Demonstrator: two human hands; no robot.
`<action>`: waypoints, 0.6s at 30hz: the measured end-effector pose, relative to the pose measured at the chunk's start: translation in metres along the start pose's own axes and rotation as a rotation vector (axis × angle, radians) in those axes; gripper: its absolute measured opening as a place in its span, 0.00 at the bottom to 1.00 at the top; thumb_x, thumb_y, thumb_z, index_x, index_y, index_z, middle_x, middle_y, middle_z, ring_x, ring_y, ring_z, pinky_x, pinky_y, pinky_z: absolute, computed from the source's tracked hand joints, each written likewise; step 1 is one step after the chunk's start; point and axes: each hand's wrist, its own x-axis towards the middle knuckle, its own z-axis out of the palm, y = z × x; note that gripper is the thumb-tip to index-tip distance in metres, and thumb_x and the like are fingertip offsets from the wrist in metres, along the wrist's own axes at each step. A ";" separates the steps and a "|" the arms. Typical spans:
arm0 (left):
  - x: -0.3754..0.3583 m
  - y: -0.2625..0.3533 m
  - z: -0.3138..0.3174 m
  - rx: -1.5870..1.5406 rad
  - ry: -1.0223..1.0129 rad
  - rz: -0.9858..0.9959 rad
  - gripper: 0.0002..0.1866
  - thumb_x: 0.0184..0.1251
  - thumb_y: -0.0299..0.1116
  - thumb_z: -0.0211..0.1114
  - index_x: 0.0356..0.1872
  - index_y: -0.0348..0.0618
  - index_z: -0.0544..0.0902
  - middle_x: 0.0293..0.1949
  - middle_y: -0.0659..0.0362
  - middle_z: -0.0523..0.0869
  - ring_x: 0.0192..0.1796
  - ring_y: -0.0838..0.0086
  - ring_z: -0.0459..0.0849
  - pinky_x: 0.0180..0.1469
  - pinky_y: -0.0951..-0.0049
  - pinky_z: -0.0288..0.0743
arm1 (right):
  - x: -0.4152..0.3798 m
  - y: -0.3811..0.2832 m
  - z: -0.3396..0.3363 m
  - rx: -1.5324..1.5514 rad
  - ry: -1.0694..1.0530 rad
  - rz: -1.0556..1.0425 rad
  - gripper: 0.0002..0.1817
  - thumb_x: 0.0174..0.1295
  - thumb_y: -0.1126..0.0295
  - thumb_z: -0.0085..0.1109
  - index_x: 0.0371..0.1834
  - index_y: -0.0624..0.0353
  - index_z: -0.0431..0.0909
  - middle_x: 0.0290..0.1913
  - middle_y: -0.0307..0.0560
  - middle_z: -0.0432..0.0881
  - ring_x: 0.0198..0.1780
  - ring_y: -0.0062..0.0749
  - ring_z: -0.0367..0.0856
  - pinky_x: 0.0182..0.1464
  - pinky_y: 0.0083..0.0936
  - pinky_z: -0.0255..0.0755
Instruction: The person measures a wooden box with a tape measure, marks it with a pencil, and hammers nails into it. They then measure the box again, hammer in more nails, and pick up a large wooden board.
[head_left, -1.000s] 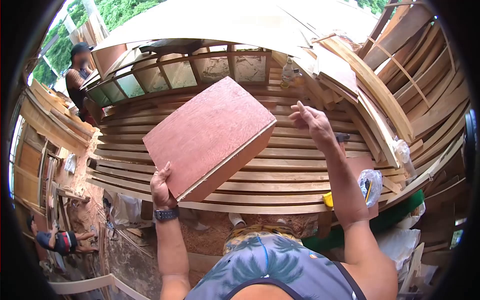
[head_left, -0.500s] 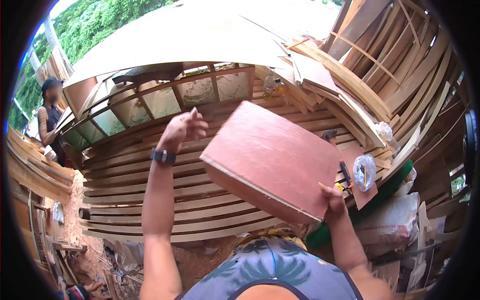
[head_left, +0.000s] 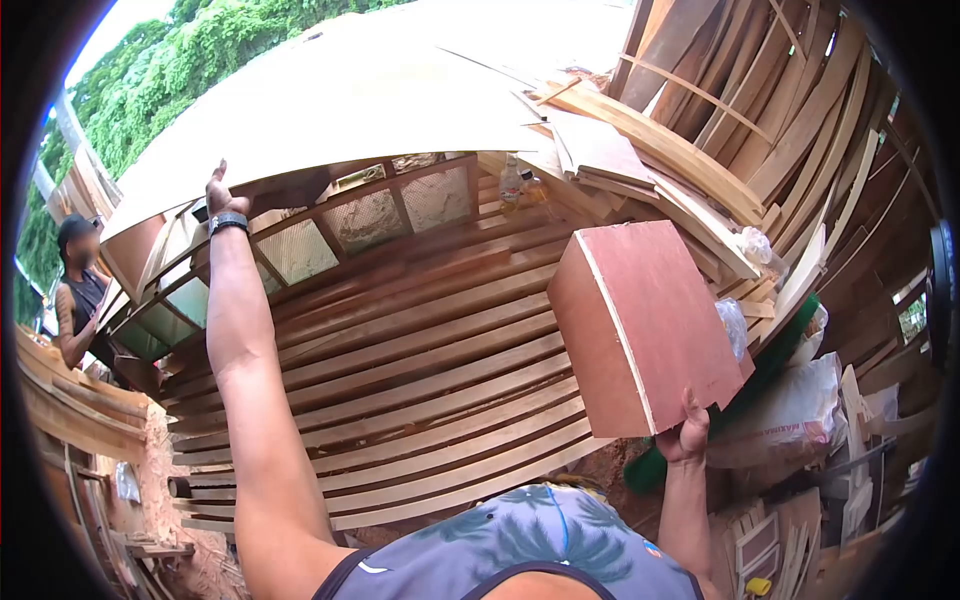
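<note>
A reddish plywood box [head_left: 675,310] is held tilted at the right, with its pale panel edge facing up. My right hand [head_left: 686,435] grips its lower edge, thumb against the broad face. My left arm is stretched far forward, and my left hand [head_left: 229,198] is at the near edge of a large white sheet [head_left: 350,95]. Its thumb points up over that edge, while the other fingers are mostly hidden and seem to be under it. Under the sheet is a wooden frame with mesh-like panels [head_left: 365,220].
Long wooden slats [head_left: 420,400] lie side by side before me. Bottles [head_left: 512,185] stand at the back, near stacked boards [head_left: 640,150]. A plastic bag [head_left: 733,328] is partly behind the box. Another person [head_left: 78,290] stands at the far left.
My left hand has moved forward and left to the white sheet's edge. The box has swung right and turned in my right hand, showing its side. The view has shifted somewhat.
</note>
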 end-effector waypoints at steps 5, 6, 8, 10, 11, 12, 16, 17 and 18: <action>0.074 -0.009 -0.050 -0.126 -0.051 0.079 0.18 0.72 0.24 0.59 0.60 0.29 0.74 0.57 0.42 0.82 0.61 0.46 0.81 0.66 0.42 0.78 | 0.020 0.014 0.004 -0.048 0.037 -0.020 0.28 0.72 0.64 0.64 0.71 0.65 0.70 0.66 0.51 0.80 0.65 0.43 0.81 0.67 0.44 0.76; 0.075 -0.006 -0.049 -0.119 -0.054 0.127 0.14 0.72 0.26 0.55 0.53 0.28 0.77 0.52 0.44 0.83 0.55 0.48 0.84 0.62 0.40 0.81 | 0.023 0.016 0.006 -0.043 0.033 -0.022 0.28 0.72 0.64 0.64 0.71 0.65 0.70 0.66 0.51 0.80 0.65 0.43 0.81 0.67 0.44 0.76; 0.078 0.010 -0.052 -0.092 -0.092 0.160 0.13 0.71 0.25 0.56 0.52 0.29 0.77 0.49 0.44 0.84 0.52 0.49 0.85 0.59 0.43 0.83 | 0.024 0.017 0.009 -0.072 0.033 -0.039 0.30 0.72 0.66 0.64 0.73 0.64 0.68 0.66 0.50 0.80 0.65 0.43 0.81 0.67 0.44 0.76; 0.084 0.031 -0.064 -0.065 -0.161 0.207 0.11 0.70 0.25 0.58 0.48 0.28 0.77 0.44 0.45 0.86 0.46 0.51 0.88 0.51 0.48 0.87 | 0.026 0.018 0.011 -0.093 0.019 -0.056 0.31 0.72 0.64 0.63 0.75 0.64 0.66 0.67 0.51 0.79 0.66 0.44 0.80 0.68 0.45 0.75; 0.100 0.047 -0.076 -0.019 -0.163 0.259 0.09 0.71 0.25 0.57 0.46 0.28 0.77 0.44 0.45 0.85 0.44 0.52 0.88 0.48 0.50 0.88 | 0.027 0.020 0.011 -0.111 0.005 -0.069 0.33 0.73 0.62 0.62 0.76 0.65 0.64 0.69 0.52 0.78 0.67 0.45 0.80 0.70 0.46 0.75; 0.056 0.067 -0.051 -0.032 -0.121 0.276 0.08 0.72 0.25 0.55 0.43 0.29 0.77 0.45 0.45 0.85 0.45 0.52 0.88 0.50 0.49 0.87 | 0.028 0.021 0.007 -0.117 0.010 -0.055 0.33 0.73 0.62 0.62 0.76 0.65 0.64 0.69 0.52 0.78 0.67 0.45 0.80 0.70 0.46 0.75; -0.004 0.148 -0.035 -0.071 -0.383 0.378 0.20 0.73 0.21 0.49 0.63 0.24 0.70 0.64 0.37 0.78 0.66 0.45 0.79 0.69 0.40 0.76 | 0.035 0.017 -0.008 -0.102 -0.010 -0.024 0.32 0.73 0.63 0.62 0.76 0.63 0.64 0.68 0.51 0.78 0.67 0.44 0.79 0.70 0.45 0.74; -0.060 0.158 -0.007 -0.025 -0.347 0.477 0.23 0.74 0.20 0.48 0.69 0.25 0.66 0.70 0.35 0.72 0.73 0.42 0.71 0.74 0.37 0.69 | 0.038 0.016 -0.009 -0.082 -0.005 -0.024 0.32 0.72 0.63 0.62 0.76 0.62 0.64 0.68 0.50 0.78 0.67 0.43 0.79 0.71 0.45 0.73; -0.063 0.179 -0.018 -0.051 -0.394 0.455 0.24 0.74 0.19 0.47 0.70 0.27 0.65 0.71 0.35 0.71 0.74 0.42 0.69 0.75 0.36 0.67 | 0.038 0.016 -0.008 -0.086 -0.017 -0.005 0.32 0.72 0.63 0.62 0.76 0.62 0.64 0.68 0.50 0.78 0.67 0.43 0.79 0.71 0.45 0.73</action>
